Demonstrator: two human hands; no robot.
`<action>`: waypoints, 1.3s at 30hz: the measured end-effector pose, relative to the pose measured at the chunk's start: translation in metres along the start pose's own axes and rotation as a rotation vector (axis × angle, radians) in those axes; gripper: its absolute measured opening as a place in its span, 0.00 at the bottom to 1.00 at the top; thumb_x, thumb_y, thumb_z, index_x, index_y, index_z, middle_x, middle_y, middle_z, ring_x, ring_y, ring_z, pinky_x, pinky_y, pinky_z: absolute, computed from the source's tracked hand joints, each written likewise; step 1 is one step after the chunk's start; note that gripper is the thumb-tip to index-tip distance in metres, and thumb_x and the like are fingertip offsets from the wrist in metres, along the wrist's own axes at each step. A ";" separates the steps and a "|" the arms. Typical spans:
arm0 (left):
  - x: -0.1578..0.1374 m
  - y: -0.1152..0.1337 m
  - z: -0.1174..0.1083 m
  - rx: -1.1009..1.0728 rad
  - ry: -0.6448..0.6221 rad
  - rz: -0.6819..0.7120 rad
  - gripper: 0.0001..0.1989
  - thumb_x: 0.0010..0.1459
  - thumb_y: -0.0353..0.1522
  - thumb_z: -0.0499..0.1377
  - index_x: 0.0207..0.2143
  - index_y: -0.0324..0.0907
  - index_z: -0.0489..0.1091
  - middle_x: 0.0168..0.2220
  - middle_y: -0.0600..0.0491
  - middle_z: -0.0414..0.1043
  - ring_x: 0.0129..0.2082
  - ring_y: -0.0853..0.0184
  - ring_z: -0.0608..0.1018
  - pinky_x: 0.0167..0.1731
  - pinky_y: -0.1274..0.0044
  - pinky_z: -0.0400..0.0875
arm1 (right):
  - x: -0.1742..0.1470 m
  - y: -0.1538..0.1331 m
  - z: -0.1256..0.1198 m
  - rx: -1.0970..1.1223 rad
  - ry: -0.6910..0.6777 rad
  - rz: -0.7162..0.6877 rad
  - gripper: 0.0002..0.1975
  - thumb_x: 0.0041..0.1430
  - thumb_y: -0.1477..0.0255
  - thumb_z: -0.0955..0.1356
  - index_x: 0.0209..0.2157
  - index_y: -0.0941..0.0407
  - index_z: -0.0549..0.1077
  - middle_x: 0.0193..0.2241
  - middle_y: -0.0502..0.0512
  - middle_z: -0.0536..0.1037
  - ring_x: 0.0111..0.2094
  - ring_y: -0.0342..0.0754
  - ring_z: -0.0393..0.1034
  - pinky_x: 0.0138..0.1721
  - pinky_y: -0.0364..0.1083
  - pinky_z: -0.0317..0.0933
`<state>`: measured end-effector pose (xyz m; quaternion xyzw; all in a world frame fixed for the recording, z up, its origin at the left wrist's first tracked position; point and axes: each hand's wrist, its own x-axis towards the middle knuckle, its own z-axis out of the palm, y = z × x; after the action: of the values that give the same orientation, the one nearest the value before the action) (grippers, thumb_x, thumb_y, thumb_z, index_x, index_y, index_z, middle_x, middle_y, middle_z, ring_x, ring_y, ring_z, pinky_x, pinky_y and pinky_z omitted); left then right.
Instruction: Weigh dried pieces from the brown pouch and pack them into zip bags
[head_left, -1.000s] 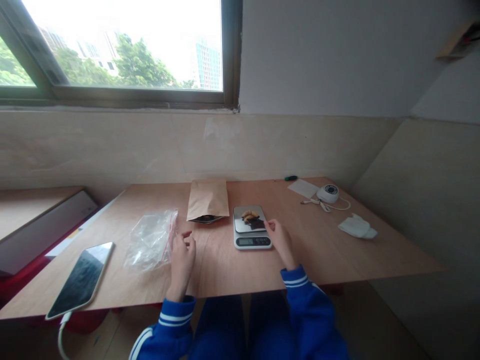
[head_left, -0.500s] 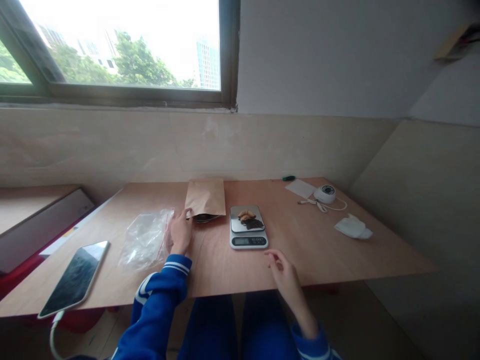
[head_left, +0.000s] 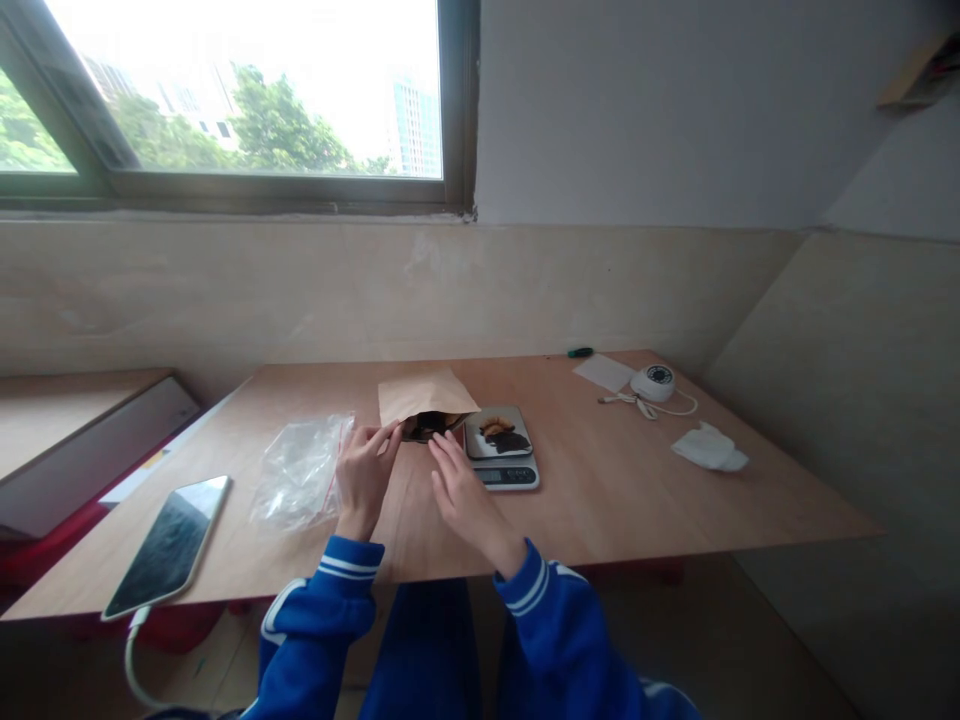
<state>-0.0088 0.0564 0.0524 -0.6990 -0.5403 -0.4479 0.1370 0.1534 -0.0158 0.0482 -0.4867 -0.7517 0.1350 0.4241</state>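
A brown paper bag (head_left: 420,393) lies on the table with its mouth facing me and gaping; dark contents show inside. My left hand (head_left: 365,470) pinches the left corner of that mouth between thumb and fingers. At the bag's opening, my right hand (head_left: 465,492) has its fingers stretched out, the tips at the lower lip. Just right of the bag stands a white kitchen scale (head_left: 529,474), partly covered by my right hand. On its plate rest some tan pieces (head_left: 495,427) and dark, flat pieces (head_left: 508,442).
A clear plastic bag (head_left: 296,475) lies left of my left hand, and a phone (head_left: 169,545) with a cable sits at the front left. At the right are a white camera (head_left: 653,382), a crumpled tissue (head_left: 709,447), a paper sheet (head_left: 603,372) and a green object (head_left: 580,352).
My right hand has moved left from in front of the scale to the paper bag's mouth. The mouth has opened wider, and its right corner now reaches the scale.
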 end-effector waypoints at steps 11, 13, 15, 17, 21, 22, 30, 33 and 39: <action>-0.006 0.004 -0.029 -0.163 0.040 -0.061 0.12 0.59 0.38 0.58 0.28 0.41 0.76 0.25 0.55 0.72 0.20 0.74 0.69 0.25 0.80 0.64 | 0.015 -0.026 0.002 -0.248 0.089 0.045 0.11 0.63 0.80 0.60 0.42 0.59 0.71 0.36 0.58 0.74 0.41 0.53 0.68 0.45 0.52 0.67; -0.007 0.006 -0.031 -0.179 0.041 -0.067 0.11 0.58 0.37 0.59 0.30 0.41 0.76 0.26 0.55 0.72 0.20 0.74 0.70 0.25 0.80 0.64 | 0.018 -0.025 0.001 -0.206 0.158 0.071 0.11 0.63 0.80 0.60 0.44 0.58 0.69 0.38 0.58 0.73 0.42 0.51 0.69 0.45 0.50 0.68; -0.007 0.009 -0.032 -0.192 0.029 -0.070 0.10 0.58 0.37 0.60 0.30 0.41 0.77 0.26 0.55 0.72 0.21 0.74 0.71 0.26 0.81 0.65 | 0.022 -0.024 0.001 -0.213 0.196 0.100 0.12 0.63 0.79 0.60 0.47 0.58 0.68 0.41 0.60 0.71 0.43 0.52 0.70 0.45 0.50 0.68; -0.008 0.011 -0.033 -0.193 0.015 -0.071 0.10 0.58 0.37 0.60 0.30 0.41 0.77 0.25 0.55 0.71 0.21 0.74 0.71 0.26 0.81 0.65 | 0.024 -0.024 0.002 -0.267 0.204 0.138 0.13 0.63 0.79 0.61 0.49 0.59 0.67 0.43 0.62 0.70 0.44 0.53 0.70 0.46 0.52 0.69; -0.011 0.012 -0.033 -0.191 0.004 -0.078 0.10 0.58 0.37 0.59 0.30 0.41 0.77 0.24 0.55 0.70 0.20 0.74 0.70 0.26 0.80 0.65 | 0.024 -0.027 0.005 -0.363 0.219 0.197 0.15 0.63 0.80 0.60 0.51 0.60 0.66 0.42 0.62 0.71 0.44 0.55 0.70 0.45 0.54 0.69; -0.011 0.012 -0.033 -0.196 0.001 -0.082 0.10 0.58 0.37 0.59 0.30 0.41 0.77 0.24 0.56 0.69 0.20 0.73 0.70 0.26 0.80 0.65 | 0.023 -0.027 0.007 -0.379 0.228 0.211 0.16 0.63 0.80 0.60 0.52 0.60 0.66 0.42 0.62 0.71 0.44 0.55 0.69 0.45 0.54 0.69; -0.012 0.011 -0.035 -0.231 -0.045 -0.180 0.12 0.58 0.40 0.58 0.31 0.43 0.78 0.26 0.55 0.71 0.22 0.72 0.71 0.27 0.79 0.67 | 0.018 -0.027 0.006 -0.354 0.267 0.193 0.10 0.63 0.75 0.64 0.44 0.57 0.73 0.39 0.59 0.69 0.40 0.54 0.68 0.44 0.54 0.64; -0.010 0.011 -0.036 -0.232 -0.044 -0.220 0.13 0.58 0.41 0.57 0.32 0.43 0.77 0.27 0.55 0.71 0.22 0.72 0.72 0.28 0.78 0.67 | 0.010 -0.031 -0.003 -0.305 0.381 0.107 0.09 0.63 0.73 0.64 0.43 0.53 0.75 0.38 0.57 0.69 0.42 0.52 0.67 0.48 0.54 0.60; -0.005 0.003 -0.035 -0.256 -0.073 -0.292 0.16 0.59 0.42 0.55 0.34 0.42 0.77 0.29 0.53 0.71 0.23 0.71 0.74 0.28 0.77 0.68 | -0.015 -0.007 -0.030 -0.314 0.690 0.037 0.08 0.63 0.69 0.66 0.40 0.53 0.76 0.34 0.54 0.70 0.39 0.49 0.68 0.46 0.49 0.59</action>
<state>-0.0225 0.0283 0.0691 -0.6408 -0.5792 -0.5023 -0.0390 0.1744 -0.0383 0.0632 -0.5760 -0.5673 -0.1462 0.5702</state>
